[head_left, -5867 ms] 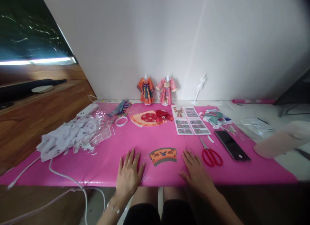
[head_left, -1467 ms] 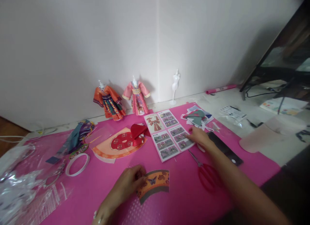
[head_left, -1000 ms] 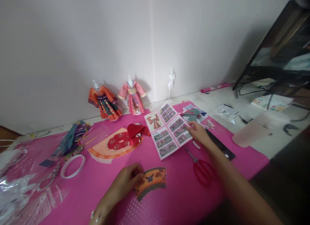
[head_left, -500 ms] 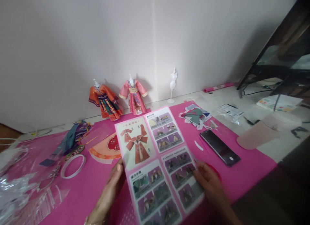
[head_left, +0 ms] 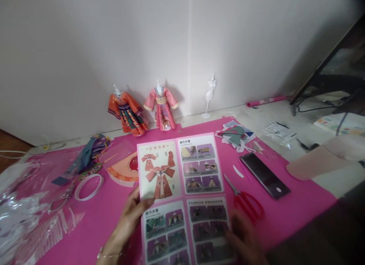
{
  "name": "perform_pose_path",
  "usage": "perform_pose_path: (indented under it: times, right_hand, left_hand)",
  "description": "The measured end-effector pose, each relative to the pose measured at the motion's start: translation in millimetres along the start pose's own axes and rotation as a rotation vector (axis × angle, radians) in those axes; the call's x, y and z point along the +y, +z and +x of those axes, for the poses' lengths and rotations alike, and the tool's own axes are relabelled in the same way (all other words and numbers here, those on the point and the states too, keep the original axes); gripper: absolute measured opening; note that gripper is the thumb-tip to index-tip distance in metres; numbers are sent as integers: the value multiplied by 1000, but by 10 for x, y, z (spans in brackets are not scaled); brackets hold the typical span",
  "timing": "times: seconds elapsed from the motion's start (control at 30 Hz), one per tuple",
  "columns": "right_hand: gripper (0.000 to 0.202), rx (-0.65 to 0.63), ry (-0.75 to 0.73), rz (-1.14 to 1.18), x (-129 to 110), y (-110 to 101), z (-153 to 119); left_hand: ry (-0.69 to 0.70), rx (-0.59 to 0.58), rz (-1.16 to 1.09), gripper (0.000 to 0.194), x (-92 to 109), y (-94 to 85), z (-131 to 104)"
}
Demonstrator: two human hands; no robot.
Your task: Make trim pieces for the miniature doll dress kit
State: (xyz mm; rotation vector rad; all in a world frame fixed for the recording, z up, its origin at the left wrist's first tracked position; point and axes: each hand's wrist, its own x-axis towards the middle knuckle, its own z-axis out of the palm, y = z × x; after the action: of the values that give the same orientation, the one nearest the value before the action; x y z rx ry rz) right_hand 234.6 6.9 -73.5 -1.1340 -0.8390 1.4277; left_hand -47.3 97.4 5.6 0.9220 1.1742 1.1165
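Note:
A printed instruction sheet with pink borders, garment pictures and step photos is held upright and tilted before me. My left hand grips its left edge, thumb on the front. At the lower right edge, my right hand is blurred, its thumb over the sheet and a finger beside the edge. Red-handled scissors lie just beyond my right hand, partly hidden by it. A peach fabric piece with a red round patch lies behind the sheet's left edge.
Two dressed mini mannequins and a bare white mannequin stand along the wall. A phone, fabric scraps and a pinkish cup are at right. A tape roll and plastic bags are at left.
The sheet has turned more upright and sits slightly lower in view. My right hand has moved down along its edge, and the scissors now show. The view has shifted slightly.

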Motion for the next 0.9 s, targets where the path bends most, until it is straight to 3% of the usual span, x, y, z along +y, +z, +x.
perform_pose_path:
  times: [0.33,0.47,0.63,0.77,0.9]
  right_hand:
    - [26,-285,-42,-94,-52,-53,63]
    - [24,-297,-35,-85,-77,-58,67]
    - [39,-261,-45,-76,-64,-33,45]
    - [40,-187,-67,-55,-65,6,26]
    - [38,-191,-61,-55,-91,45,24]
  left_hand:
    - [-70,48,-30,83,31,11,-30]
    - [-86,45,-56,76,20,5,-52]
    - [-100,39,-68,54,-2,-17,-49]
    - [-94,42,-52,48,8,-3,-53]
    - [-85,51,-67,45,16,-2,-48]
